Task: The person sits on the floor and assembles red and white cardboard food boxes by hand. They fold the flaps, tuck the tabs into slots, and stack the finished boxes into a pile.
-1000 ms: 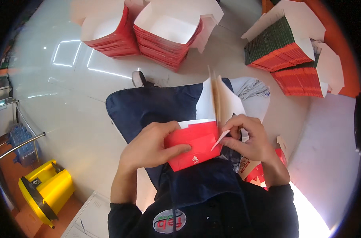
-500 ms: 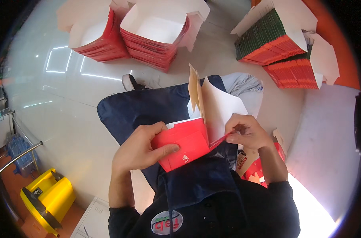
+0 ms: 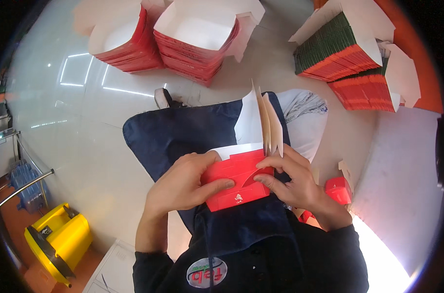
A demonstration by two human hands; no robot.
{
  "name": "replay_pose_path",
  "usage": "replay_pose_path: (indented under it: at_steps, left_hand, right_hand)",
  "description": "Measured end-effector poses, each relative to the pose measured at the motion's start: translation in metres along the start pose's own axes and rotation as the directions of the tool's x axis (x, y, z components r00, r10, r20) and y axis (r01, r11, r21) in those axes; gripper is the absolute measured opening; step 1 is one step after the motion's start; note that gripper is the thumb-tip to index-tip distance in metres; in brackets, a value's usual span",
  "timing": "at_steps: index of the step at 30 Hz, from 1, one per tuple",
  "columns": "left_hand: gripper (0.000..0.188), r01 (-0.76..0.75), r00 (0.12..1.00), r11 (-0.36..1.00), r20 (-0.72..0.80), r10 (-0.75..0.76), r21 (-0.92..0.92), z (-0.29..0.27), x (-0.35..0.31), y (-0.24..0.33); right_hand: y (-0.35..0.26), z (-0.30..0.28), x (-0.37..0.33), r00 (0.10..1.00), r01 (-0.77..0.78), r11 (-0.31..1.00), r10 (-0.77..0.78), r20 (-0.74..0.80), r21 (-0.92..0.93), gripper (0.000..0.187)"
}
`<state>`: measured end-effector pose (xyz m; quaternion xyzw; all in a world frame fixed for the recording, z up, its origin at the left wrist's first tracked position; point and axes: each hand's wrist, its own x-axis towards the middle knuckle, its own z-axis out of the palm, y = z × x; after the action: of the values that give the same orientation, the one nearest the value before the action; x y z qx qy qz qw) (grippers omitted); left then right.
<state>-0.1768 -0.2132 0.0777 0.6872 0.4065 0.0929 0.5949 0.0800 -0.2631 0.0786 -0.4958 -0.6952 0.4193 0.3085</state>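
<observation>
At the far left a yellow mop bucket [image 3: 58, 242] is sitting on the pale glossy floor [image 3: 85, 127], with a metal rail [image 3: 22, 188] just above it. Along the top, 2 stacks of flat red-and-white carton blanks are lying near each other: the left stack [image 3: 122, 41] and the middle stack [image 3: 197, 36], white faces up, red edges showing. In the centre, over a dark blue apron [image 3: 183, 132] spread across the lap, the left hand [image 3: 185, 183] is curling round the left end of a red folded carton [image 3: 236, 180], thumb lying flat across its front face, gripping it. The carton is lying with its long axis running left to right, tilting slightly up toward the right, and its white flaps [image 3: 258, 122] are standing upright, pointing away from the body. The right hand [image 3: 292, 178] is closing on the carton's right end, fingers bent, thumb pressing a curved red tab. At the upper right, 2 more stacks with green and orange edges [image 3: 341, 49] and [image 3: 373, 88] are leaning beside an orange wall [image 3: 417, 63]. Small red cartons [image 3: 339, 189] are lying by the right wrist.
</observation>
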Motion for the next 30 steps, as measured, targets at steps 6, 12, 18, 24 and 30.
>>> replay_pose_path:
  at_steps: [6,12,18,24,30]
  left_hand:
    - [0.033,-0.100,0.995,0.993,-0.021,0.101,0.059,0.004,0.001,0.004]
    - [0.032,-0.120,0.993,0.986,-0.007,0.122,0.117,0.000,-0.003,0.015]
    - [0.030,-0.165,0.986,0.973,0.020,0.164,0.161,-0.002,-0.005,0.018]
    - [0.030,-0.132,0.987,0.982,-0.078,0.143,0.134,-0.003,-0.006,0.015]
    - [0.030,-0.169,0.981,0.977,-0.076,0.179,0.128,0.002,-0.005,0.010]
  right_hand:
    - [-0.001,0.000,0.005,0.976,0.218,0.964,-0.217,0.025,-0.154,0.026]
    - [-0.019,-0.011,0.014,0.944,0.313,0.932,-0.285,0.166,-0.183,0.025]
    - [-0.025,-0.003,0.012,0.918,0.379,0.906,-0.341,0.204,-0.188,0.025]
    - [-0.013,-0.001,0.012,0.935,0.353,0.913,-0.343,0.083,-0.204,0.027]
    - [-0.013,0.001,0.007,0.902,0.427,0.849,-0.422,0.087,-0.310,0.027]
